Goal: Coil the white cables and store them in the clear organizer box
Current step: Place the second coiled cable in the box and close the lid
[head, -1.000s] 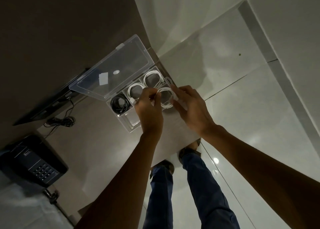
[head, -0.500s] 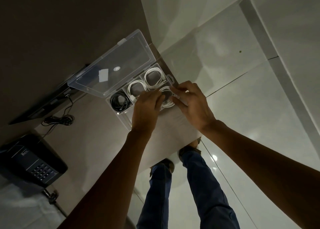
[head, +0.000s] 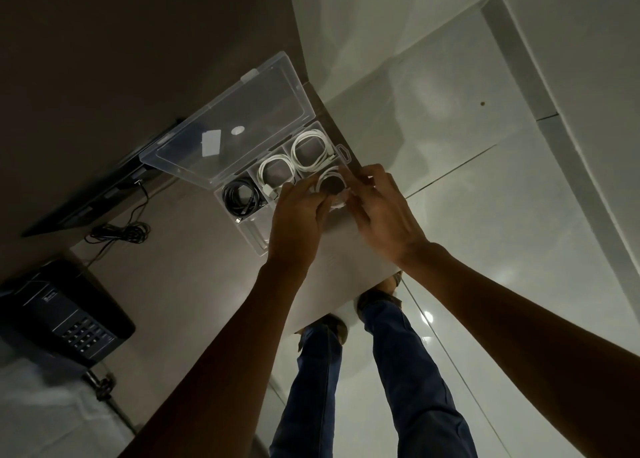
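Note:
The clear organizer box (head: 254, 241) lies on the table with its lid (head: 228, 132) standing open. Two coiled white cables sit in its far compartments, one (head: 313, 149) at the corner and one (head: 275, 175) beside it. A coiled black cable (head: 240, 196) fills the compartment to the left. My left hand (head: 298, 218) and my right hand (head: 382, 211) both hold a third white coil (head: 330, 182), pressing it down into the near right compartment. My fingers cover part of that coil.
A black desk phone (head: 62, 314) rests at the table's left. A loose black cord (head: 117, 232) lies next to a dark flat device (head: 90, 201) by the wall. The table's edge runs close behind the box on the right, over a glossy tiled floor (head: 485, 198).
Both hands have lowered the white coil from just above the box into its near right compartment. The view has shifted slightly closer to the box.

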The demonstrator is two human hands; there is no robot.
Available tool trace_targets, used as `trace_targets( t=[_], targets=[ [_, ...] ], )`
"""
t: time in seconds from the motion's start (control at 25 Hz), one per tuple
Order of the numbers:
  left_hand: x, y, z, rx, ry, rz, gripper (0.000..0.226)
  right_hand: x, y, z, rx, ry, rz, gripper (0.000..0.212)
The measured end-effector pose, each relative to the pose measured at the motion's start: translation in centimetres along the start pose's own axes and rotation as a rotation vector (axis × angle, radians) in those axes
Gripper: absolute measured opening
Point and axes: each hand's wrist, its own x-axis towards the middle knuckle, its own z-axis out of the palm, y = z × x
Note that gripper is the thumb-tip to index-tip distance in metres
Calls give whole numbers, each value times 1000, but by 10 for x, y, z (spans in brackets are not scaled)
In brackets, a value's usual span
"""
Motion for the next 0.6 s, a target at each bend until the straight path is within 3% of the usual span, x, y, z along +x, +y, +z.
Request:
trace_targets(
  t=[0.2,0.44,0.6],
  targets=[
    [-5,-7,8,-34,126,-26,19,-5,5,-5,-186,-20,-57,55],
    [-15,-13,0,0,7,53,28,-9,-5,1,-282,-11,74,57],
    [-1,-6,-8,30,-56,-66,20,-7,-12,4,-382,-12,102,53]
  ],
)
